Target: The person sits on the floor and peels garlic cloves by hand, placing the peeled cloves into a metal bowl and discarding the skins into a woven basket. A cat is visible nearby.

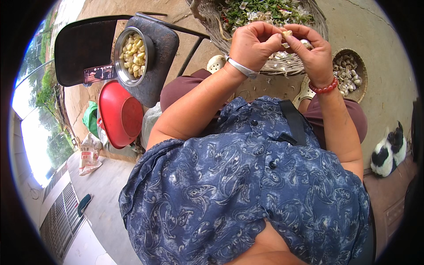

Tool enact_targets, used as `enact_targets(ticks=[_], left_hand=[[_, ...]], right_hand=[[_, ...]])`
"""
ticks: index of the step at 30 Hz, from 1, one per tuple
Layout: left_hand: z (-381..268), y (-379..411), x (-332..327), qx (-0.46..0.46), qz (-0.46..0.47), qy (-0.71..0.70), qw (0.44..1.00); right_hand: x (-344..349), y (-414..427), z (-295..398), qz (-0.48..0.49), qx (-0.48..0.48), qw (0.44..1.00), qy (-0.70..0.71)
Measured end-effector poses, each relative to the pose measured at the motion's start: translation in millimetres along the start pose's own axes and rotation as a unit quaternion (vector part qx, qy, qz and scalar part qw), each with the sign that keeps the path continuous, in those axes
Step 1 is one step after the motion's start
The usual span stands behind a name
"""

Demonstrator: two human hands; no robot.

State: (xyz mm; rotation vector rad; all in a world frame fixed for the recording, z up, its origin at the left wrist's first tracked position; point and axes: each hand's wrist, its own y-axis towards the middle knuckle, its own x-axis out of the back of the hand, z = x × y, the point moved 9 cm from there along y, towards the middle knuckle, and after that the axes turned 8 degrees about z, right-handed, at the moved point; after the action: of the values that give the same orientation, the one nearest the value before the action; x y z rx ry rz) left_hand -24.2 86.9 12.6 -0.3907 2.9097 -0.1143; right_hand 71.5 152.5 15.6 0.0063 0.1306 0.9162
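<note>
Above a large wicker basket [281, 68], my two hands meet over a small pale garlic clove [287, 33]. My left hand [253, 48], with a silver bangle at the wrist, pinches at the clove with thumb and forefinger. On the other side, my right hand [311, 54] has its thumb and fingertips against the same clove. More whitish garlic [306, 43] shows tucked in the fingers of my right hand. Papery garlic skins [261, 16] and green leafy scraps [232, 10] lie in the basket below.
A metal bowl of peeled cloves [134, 56] sits on a dark chair [162, 46] at left, near a propped phone [98, 73]. Below is a red plastic basin [121, 114]. Right of the basket stands a round basket of unpeeled garlic [347, 73]. A black-and-white cat [389, 150] is on the floor.
</note>
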Motion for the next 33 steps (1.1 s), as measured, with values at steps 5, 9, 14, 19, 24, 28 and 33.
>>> enact_targets(ticks=[5, 9, 14, 19, 24, 28, 33], left_hand=[[2, 0, 3, 0.016, 0.006, -0.06, 0.998], [-2, -1, 8, 0.028, 0.015, -0.088, 0.996], [-11, 3, 17, -0.022, -0.038, -0.007, 0.999], [-15, 2, 18, -0.037, -0.022, 0.034, 0.999], [-18, 0, 13, -0.034, -0.026, 0.093, 0.995], [-17, 1, 8, -0.043, -0.003, 0.17, 0.985], [-19, 0, 6, -0.068, -0.001, 0.185, 0.98]], right_hand=[[5, 2, -15, 0.001, -0.049, 0.985, 0.165], [2, 1, -9, 0.011, -0.047, 0.988, 0.144], [-3, 0, -8, 0.021, -0.047, 0.989, 0.142], [-3, -1, -12, 0.018, -0.064, 0.985, 0.16], [-6, -2, -14, 0.015, -0.072, 0.986, 0.152], [-5, -2, -13, 0.003, -0.063, 0.987, 0.149], [-5, -2, -13, 0.012, -0.056, 0.997, 0.06]])
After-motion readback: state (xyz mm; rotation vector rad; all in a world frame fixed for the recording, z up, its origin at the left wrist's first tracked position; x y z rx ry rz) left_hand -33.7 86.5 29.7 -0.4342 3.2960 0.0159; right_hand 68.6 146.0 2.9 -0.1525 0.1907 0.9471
